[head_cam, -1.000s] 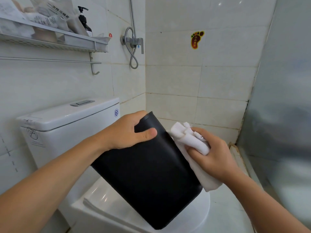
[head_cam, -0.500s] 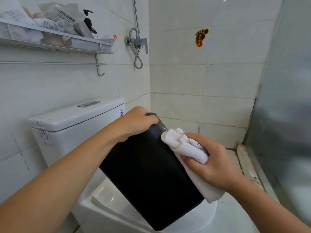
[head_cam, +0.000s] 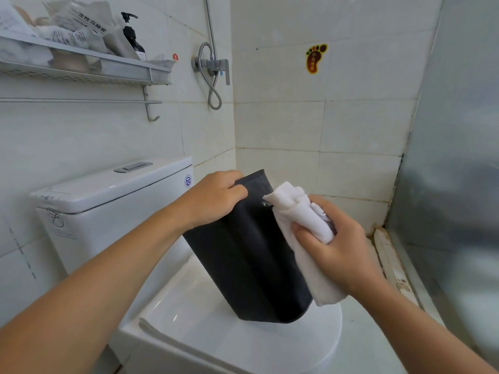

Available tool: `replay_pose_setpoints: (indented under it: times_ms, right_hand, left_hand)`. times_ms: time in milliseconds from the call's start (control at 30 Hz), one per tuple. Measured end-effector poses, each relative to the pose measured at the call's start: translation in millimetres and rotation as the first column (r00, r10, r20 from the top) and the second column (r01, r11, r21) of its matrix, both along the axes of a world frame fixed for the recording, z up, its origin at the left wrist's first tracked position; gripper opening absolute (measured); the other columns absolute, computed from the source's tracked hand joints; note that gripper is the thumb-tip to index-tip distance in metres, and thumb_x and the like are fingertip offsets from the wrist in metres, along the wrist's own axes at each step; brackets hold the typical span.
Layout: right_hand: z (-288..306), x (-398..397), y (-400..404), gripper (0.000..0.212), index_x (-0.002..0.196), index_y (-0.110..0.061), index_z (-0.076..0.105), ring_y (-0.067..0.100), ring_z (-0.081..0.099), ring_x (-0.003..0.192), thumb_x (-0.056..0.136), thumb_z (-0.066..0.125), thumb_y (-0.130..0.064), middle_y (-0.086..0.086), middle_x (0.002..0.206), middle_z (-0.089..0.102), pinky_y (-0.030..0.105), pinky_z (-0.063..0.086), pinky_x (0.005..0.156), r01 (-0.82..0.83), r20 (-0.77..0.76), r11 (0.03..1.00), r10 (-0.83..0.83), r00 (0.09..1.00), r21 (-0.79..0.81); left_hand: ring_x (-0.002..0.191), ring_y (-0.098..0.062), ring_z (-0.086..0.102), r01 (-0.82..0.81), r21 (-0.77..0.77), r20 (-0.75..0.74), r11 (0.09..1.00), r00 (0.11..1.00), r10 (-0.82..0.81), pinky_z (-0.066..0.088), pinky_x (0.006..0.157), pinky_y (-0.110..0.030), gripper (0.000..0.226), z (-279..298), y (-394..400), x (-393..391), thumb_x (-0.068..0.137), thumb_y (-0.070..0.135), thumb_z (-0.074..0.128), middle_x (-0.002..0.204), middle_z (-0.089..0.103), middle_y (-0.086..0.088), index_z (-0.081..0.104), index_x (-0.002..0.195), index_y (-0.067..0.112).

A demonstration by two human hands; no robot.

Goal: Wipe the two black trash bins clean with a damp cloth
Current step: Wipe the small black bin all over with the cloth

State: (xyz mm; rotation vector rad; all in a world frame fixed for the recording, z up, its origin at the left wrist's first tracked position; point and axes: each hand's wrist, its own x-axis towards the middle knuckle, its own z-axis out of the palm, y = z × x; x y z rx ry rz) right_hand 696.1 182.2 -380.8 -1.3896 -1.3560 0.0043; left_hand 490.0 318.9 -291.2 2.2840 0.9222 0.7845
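Matte black bin (head_cam: 251, 265) gripped by left hand (head_cam: 213, 201); right hand (head_cam: 334, 252) fingers clutch bunched white cloth (head_cam: 299, 225).

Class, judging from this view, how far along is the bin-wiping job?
Done: nothing provably; the bin shows no clear wiped patch. In hand: the left hand steadies it, tilted on the toilet lid, while the right hand presses the cloth to its side. Left: a second bin, not in view.

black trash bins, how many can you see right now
1. The black trash bin rests tilted on the closed toilet lid, gripped by the left hand. A second may be out of view.
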Motion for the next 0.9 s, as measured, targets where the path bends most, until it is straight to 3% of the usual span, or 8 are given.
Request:
replay_pose_setpoints:
  times_ms: [133,233,333,433,500,700,833,900]
  right_hand:
    - [-21,-17,20,0.055,0.136,-0.047,0.057,0.012,0.061,0.08,0.082,0.062,-0.06,-0.014,0.096,0.06,0.035,0.054,0.066,0.109,0.215,0.994,-0.11,0.97,0.015]
    - [-28,-26,30,0.059,0.139,-0.042,0.053,0.013,0.05,0.07,0.083,0.059,-0.059,-0.012,0.091,0.049,0.028,0.044,0.055,0.202,0.342,0.978,-0.208,0.916,0.054]
    - [-21,-28,35,0.059,0.139,-0.043,0.053,0.012,0.05,0.07,0.083,0.059,-0.059,-0.012,0.091,0.048,0.025,0.04,0.054,0.195,0.357,0.979,-0.202,0.912,0.057]
    - [0,-28,47,0.06,0.137,-0.043,0.055,0.012,0.055,0.078,0.081,0.051,-0.065,-0.008,0.094,0.056,0.027,0.046,0.061,0.159,0.222,0.986,-0.164,0.961,0.042]
    - [13,-27,54,0.058,0.134,-0.046,0.056,0.011,0.056,0.082,0.08,0.047,-0.066,-0.007,0.094,0.06,0.03,0.047,0.065,0.155,0.169,0.987,-0.159,0.973,0.036]
    - [10,-26,46,0.053,0.136,-0.042,0.054,0.015,0.055,0.08,0.085,0.05,-0.057,-0.008,0.092,0.057,0.036,0.051,0.063,0.072,0.33,0.997,-0.061,0.942,-0.021]
    - [-16,-17,25,0.054,0.135,-0.038,0.058,0.014,0.058,0.075,0.082,0.057,-0.048,-0.011,0.095,0.059,0.037,0.053,0.06,0.019,0.387,0.999,-0.004,0.922,-0.036]
    - [-31,-16,17,0.055,0.134,-0.038,0.058,0.012,0.059,0.075,0.08,0.059,-0.046,-0.014,0.097,0.061,0.034,0.054,0.059,0.018,0.403,0.999,0.003,0.915,-0.048]
  left_hand:
    - [0.065,-0.015,0.035,0.042,-0.004,0.1,0.999,0.994,-0.041,0.028,0.065,-0.035,0.029,-2,4,5,0.084,0.023,0.052,0.068,0.037,0.0,0.037,0.073,0.001]
    - [0.06,-0.013,0.029,0.06,-0.026,0.171,0.998,0.984,-0.055,0.023,0.059,-0.032,0.033,-6,10,5,0.09,0.01,0.055,0.064,0.03,0.001,0.032,0.066,0.009]
    - [0.056,-0.01,0.026,0.062,-0.017,0.204,0.998,0.977,-0.057,0.022,0.055,-0.027,0.041,-9,12,1,0.093,0.002,0.054,0.059,0.028,0.006,0.03,0.061,0.014]
    - [0.063,-0.013,0.033,0.087,0.028,0.187,0.996,0.978,-0.09,0.026,0.057,-0.028,0.027,-10,10,-1,0.083,0.019,0.051,0.065,0.037,0.0,0.044,0.067,-0.001]
    - [0.066,-0.013,0.037,0.092,0.054,0.174,0.994,0.98,-0.1,0.027,0.06,-0.029,0.033,-10,10,-2,0.081,0.024,0.051,0.068,0.041,-0.004,0.053,0.076,-0.008]
    - [0.067,-0.012,0.039,0.099,0.069,0.18,0.993,0.977,-0.11,0.03,0.064,-0.033,0.029,-11,13,-3,0.081,0.025,0.05,0.068,0.045,-0.001,0.056,0.072,-0.003]
    - [0.069,-0.022,0.032,0.097,-0.035,0.21,0.995,0.974,-0.087,0.023,0.068,-0.039,0.031,-8,20,-6,0.078,0.022,0.053,0.07,0.034,-0.009,0.037,0.067,-0.002]
    - [0.072,-0.025,0.032,0.08,-0.092,0.223,0.993,0.973,-0.058,0.024,0.072,-0.041,0.033,-8,24,-10,0.077,0.023,0.054,0.073,0.036,-0.009,0.037,0.069,-0.005]
